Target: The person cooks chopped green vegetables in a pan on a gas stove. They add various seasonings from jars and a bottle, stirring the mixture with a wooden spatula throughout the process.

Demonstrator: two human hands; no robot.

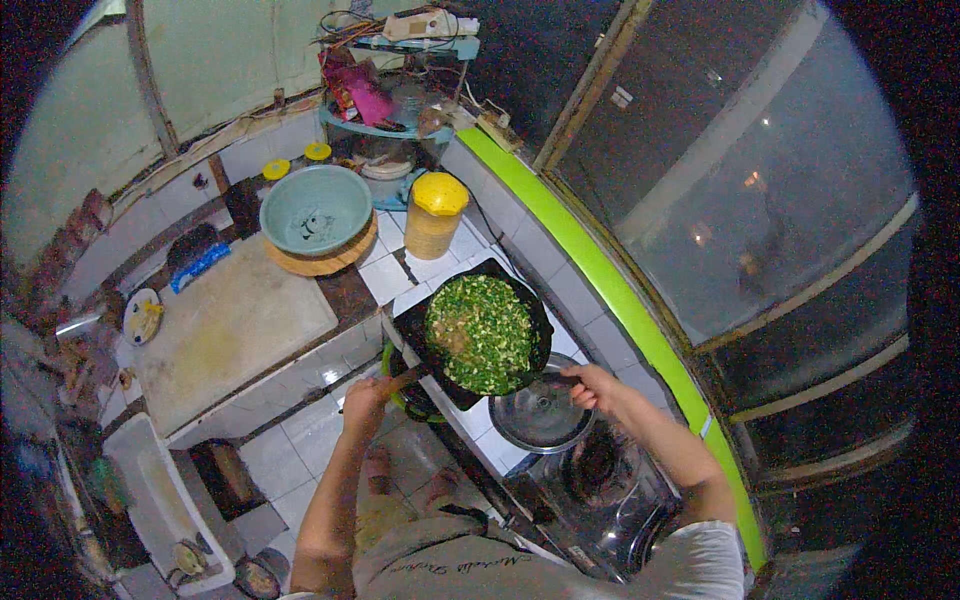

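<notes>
A black wok [541, 352] heaped with chopped green leaves and pale yellow bits [482, 335] stands on the white-tiled counter. My left hand [366, 405] is closed around the wok's brown wooden handle [407, 377], to the lower left of the pan. Just below the wok lies a round, grey, see-through lid [535, 425] with a knob in its middle. At the lid's right rim my right hand [592, 388] is closed, its fingertips pinching the edge. The far side of its grip is hidden.
A dark gas stove [600, 480] sits right of my body. Beyond the wok stand a yellow-lidded canister [435, 222] and a pale blue basin [300, 205] on a round wooden board [330, 262]. A stone slab [235, 335] fills the left counter. A green-edged window ledge [600, 240] runs along the right.
</notes>
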